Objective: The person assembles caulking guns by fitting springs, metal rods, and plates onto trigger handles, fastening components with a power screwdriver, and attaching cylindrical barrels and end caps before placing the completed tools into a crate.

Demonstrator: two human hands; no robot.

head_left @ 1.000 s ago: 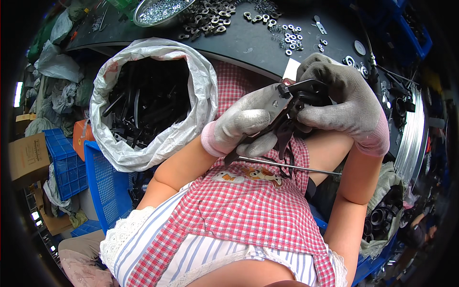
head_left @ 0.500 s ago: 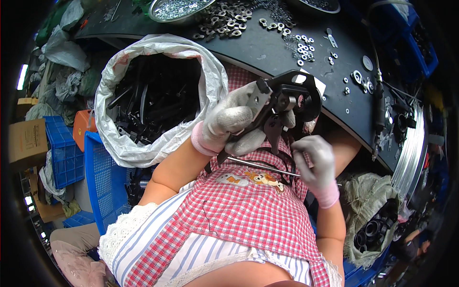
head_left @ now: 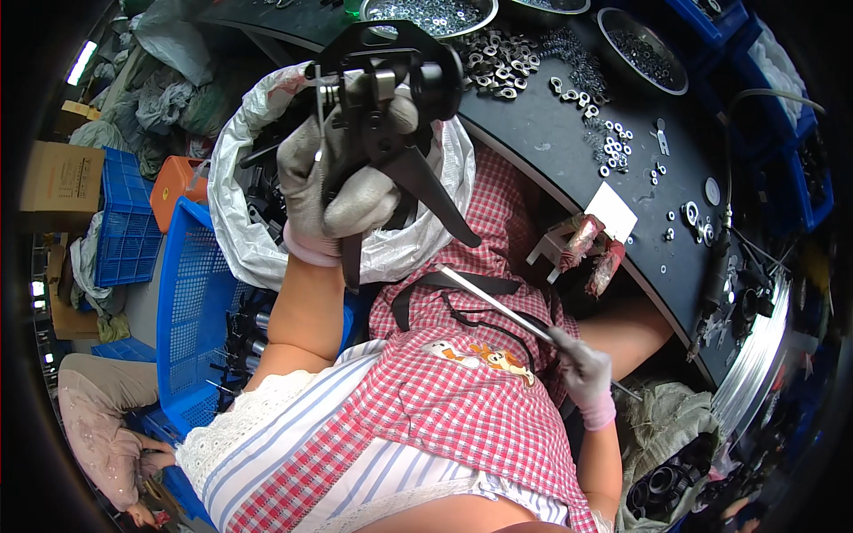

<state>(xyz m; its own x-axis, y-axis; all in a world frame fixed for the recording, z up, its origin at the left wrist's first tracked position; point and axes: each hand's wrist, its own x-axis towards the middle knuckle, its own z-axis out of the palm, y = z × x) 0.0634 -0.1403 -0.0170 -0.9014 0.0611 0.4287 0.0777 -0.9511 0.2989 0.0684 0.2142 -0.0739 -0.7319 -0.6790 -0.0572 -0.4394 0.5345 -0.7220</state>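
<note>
Hands at work beside my bench (head_left: pixel 569 169): left hand (head_left: pixel 333 191) grips a black caulking-gun frame (head_left: pixel 391 107); right hand (head_left: pixel 582 373) pinches its metal rod (head_left: pixel 498 306).

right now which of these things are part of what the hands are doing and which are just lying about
In hand:
- black lever tool, gripped and raised by the left hand
- thin metal rod, held by the right hand

Lying about:
- white bag of black parts
- loose washers on the dark bench
- metal bowl of small parts
- blue crate

Grey-gloved hands (head_left: pixel 342 191), black tool (head_left: pixel 391 98), red-checked apron (head_left: pixel 453 400), blue crate (head_left: pixel 191 302), white sack (head_left: pixel 258 253)
</note>
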